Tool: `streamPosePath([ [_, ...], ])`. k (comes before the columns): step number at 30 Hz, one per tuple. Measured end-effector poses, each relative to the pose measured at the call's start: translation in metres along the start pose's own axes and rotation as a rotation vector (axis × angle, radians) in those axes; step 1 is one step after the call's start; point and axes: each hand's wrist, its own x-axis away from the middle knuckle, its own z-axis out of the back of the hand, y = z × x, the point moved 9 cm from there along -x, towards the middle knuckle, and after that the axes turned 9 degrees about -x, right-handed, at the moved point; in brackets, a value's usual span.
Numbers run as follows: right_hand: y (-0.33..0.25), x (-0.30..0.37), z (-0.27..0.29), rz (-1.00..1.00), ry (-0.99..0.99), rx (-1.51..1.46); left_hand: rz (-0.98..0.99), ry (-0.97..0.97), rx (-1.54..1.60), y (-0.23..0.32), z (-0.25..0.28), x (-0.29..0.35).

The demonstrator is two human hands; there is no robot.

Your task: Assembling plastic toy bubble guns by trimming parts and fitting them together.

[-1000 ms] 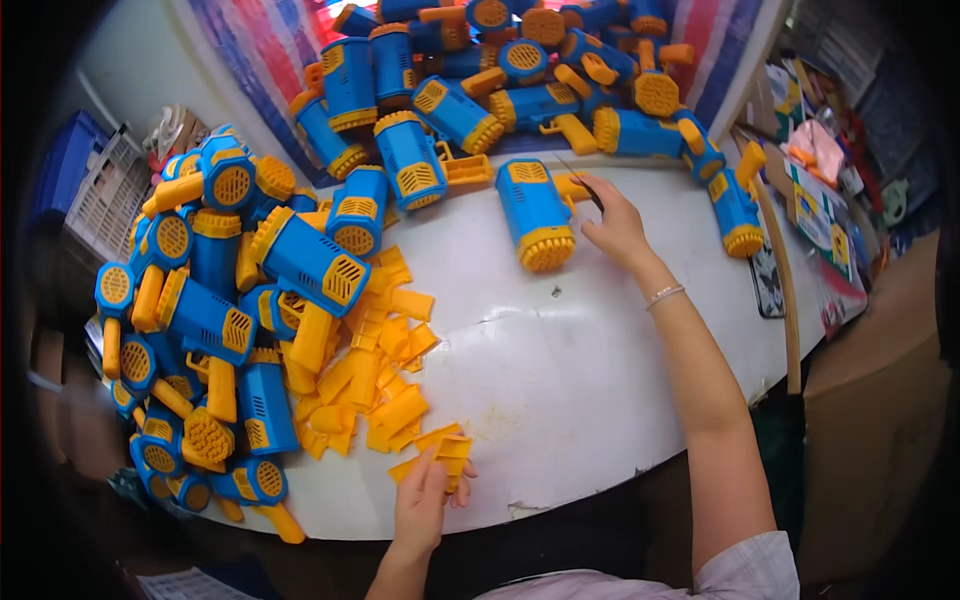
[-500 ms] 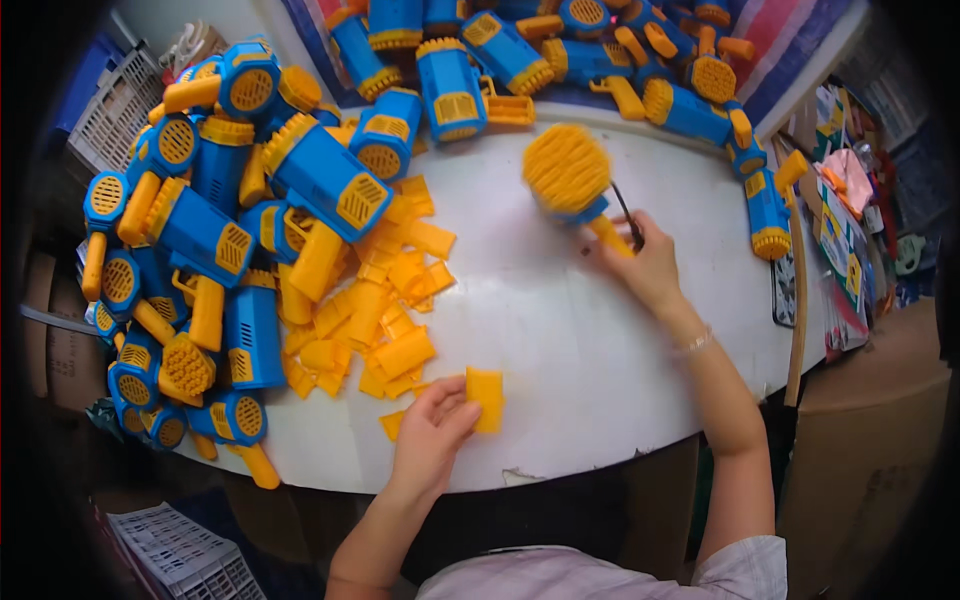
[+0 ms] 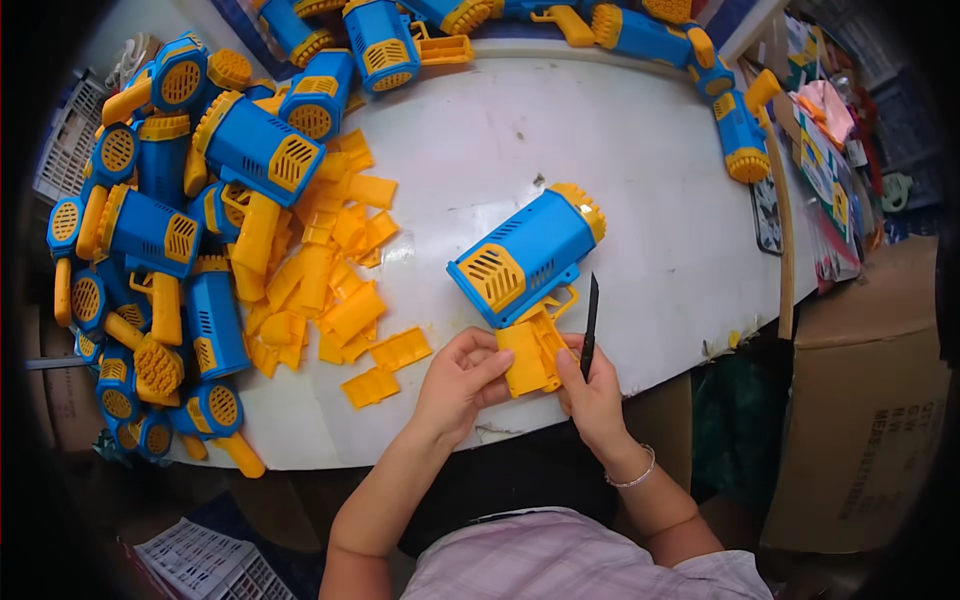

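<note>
A blue and yellow toy bubble gun (image 3: 530,243) lies on the white table in front of me, its ridged yellow front end turned away to the upper right. Its yellow handle (image 3: 546,335) points toward me, the hollow inside showing. My left hand (image 3: 458,388) pinches a flat yellow cover (image 3: 521,364) against the side of that handle. On the other side, my right hand (image 3: 598,405) grips the handle's end with the thumb. A slim black pointed tool (image 3: 591,318) also sits in its fingers, tip upward.
Loose yellow covers (image 3: 350,310) are heaped left of my hands. Beyond them rises a pile of similar bubble guns (image 3: 165,225). More guns (image 3: 640,35) line the far edge. A wooden strip (image 3: 786,250) bounds the right side, with a cardboard box (image 3: 860,400) beyond.
The gun has come nearer and turned onto its side, handle toward me. My right hand has moved in with the black tool. The left hand's cover now meets the handle. The view has shifted.
</note>
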Motion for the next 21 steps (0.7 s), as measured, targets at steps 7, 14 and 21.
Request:
streamPosePath([
  [7, -0.001, 0.009, -0.005, 0.103, -0.089, 0.255, 0.026, 0.090, -0.084, -0.010, 0.008, 0.011],
  [14, -0.028, 0.024, -0.023, 0.179, -0.146, 0.479, -0.040, 0.077, -0.333, -0.020, 0.009, 0.014],
  [21, -0.029, 0.030, -0.019, 0.165, -0.272, 0.535, -0.006, -0.401, 0.104, -0.028, -0.042, 0.027],
])
